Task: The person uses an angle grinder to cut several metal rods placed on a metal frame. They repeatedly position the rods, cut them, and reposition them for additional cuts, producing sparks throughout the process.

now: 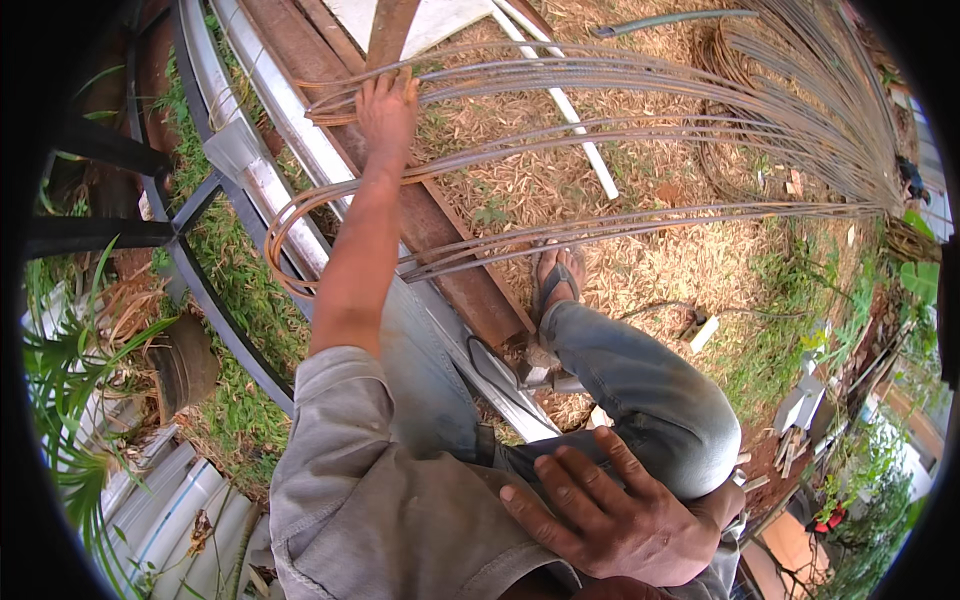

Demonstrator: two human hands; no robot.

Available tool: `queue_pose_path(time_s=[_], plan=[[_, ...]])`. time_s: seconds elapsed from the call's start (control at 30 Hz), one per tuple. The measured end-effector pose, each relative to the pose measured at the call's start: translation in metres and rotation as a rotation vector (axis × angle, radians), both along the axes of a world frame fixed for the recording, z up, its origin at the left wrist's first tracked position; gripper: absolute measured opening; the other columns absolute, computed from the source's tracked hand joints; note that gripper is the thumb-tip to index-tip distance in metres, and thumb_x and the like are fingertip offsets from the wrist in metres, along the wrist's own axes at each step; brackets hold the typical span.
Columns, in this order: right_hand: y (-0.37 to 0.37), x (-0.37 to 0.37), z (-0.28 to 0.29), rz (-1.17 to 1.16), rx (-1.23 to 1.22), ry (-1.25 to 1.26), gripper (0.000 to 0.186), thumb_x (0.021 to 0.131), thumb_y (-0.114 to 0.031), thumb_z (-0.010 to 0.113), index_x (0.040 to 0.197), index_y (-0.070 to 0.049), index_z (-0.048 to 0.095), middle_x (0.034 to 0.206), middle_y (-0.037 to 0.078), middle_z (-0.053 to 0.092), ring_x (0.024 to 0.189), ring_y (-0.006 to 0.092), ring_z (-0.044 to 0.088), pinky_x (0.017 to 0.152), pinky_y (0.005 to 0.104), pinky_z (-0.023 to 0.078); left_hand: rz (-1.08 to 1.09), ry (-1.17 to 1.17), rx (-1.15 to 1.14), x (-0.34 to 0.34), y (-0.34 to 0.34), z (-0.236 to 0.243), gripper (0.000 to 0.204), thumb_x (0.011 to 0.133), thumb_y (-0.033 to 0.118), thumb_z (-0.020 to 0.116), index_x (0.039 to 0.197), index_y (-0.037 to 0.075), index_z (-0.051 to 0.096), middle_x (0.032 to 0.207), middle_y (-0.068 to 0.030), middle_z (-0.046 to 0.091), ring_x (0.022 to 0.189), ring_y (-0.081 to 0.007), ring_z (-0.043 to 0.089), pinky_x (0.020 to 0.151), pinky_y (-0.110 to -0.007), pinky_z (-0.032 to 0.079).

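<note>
My left arm reaches forward across a rusty steel beam [470,285]. At its end my left hand [388,108] is closed over a bundle of thin steel rods [540,72], close to their bent ends. Nearer to me, a second bundle of rods [560,140] passes under my left forearm and bends back in a loop [275,250]. A third group of rods [620,217] lies with its ends over the beam. My right hand [625,515] holds nothing; its fingers are spread in front of my body, near my bent knee.
The rods run right into a large rusty pile [830,110]. White pipes [590,150] and a grey-green tube [670,22] lie on dry leaves. A black metal frame [190,235] and silvery metal channels [270,190] stand at left. My sandaled foot [558,278] is beside the beam.
</note>
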State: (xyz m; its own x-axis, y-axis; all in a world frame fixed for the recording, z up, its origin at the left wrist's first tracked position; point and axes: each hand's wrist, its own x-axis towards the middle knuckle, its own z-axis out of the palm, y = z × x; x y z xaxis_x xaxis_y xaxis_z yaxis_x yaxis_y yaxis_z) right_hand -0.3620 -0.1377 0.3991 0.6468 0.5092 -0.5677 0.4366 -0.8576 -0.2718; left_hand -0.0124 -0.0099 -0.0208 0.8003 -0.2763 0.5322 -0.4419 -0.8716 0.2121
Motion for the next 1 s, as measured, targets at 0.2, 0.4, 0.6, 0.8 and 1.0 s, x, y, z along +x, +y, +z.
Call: queue_pose_path(time_s=[0.2,0.4,0.6,0.8,1.0], plan=[[-0.005,-0.008,-0.007,-0.052,0.081,-0.063,0.061,0.082,-0.029,0.057,0.142,-0.017,0.050,0.119,0.013,0.065,0.114,0.0263,0.064,0.111,0.0488,0.044,-0.064,0.110,0.337,0.010,0.003,0.017,0.036,0.092,0.040,0.065,0.118,0.016,0.073,0.109,-0.0060,0.065,0.102,-0.0277,0.058,0.088,-0.044,0.047],[-0.005,-0.019,-0.011,-0.092,0.166,-0.112,0.060,0.083,-0.030,0.056,0.141,-0.015,0.050,0.119,0.013,0.065,0.115,0.0262,0.063,0.112,0.0479,0.043,-0.112,0.044,0.319,0.007,0.010,0.029,0.037,0.097,0.043,0.057,0.116,0.014,0.070,0.109,-0.0085,0.065,0.098,-0.0313,0.064,0.081,-0.046,0.052],[-0.018,-0.022,-0.014,-0.081,0.202,-0.231,0.051,0.085,-0.029,0.058,0.133,-0.011,0.057,0.109,0.010,0.064,0.109,0.0249,0.062,0.110,0.0476,0.041,-0.347,0.322,0.327,0.018,0.013,0.097,0.052,0.097,0.056,0.050,0.108,0.009,0.071,0.086,-0.0211,0.070,0.076,-0.0424,0.068,0.068,-0.051,0.054],[-0.014,-0.027,-0.038,-0.278,0.288,-0.390,0.044,0.085,-0.015,0.058,0.127,-0.003,0.061,0.099,0.010,0.064,0.102,0.0265,0.062,0.104,0.0505,0.040,-0.255,0.034,0.251,-0.020,0.001,0.192,0.053,0.089,0.063,0.060,0.087,0.011,0.074,0.071,-0.0185,0.068,0.067,-0.0407,0.067,0.058,-0.051,0.052],[-0.014,-0.023,-0.048,-0.309,0.303,-0.247,0.053,0.085,-0.028,0.067,0.129,0.001,0.058,0.105,0.013,0.066,0.110,0.0288,0.061,0.096,0.0480,0.043,-0.318,-0.155,0.302,-0.061,-0.004,0.263,0.048,0.094,0.055,0.059,0.093,0.009,0.073,0.075,-0.0166,0.069,0.065,-0.0400,0.066,0.056,-0.049,0.052]])
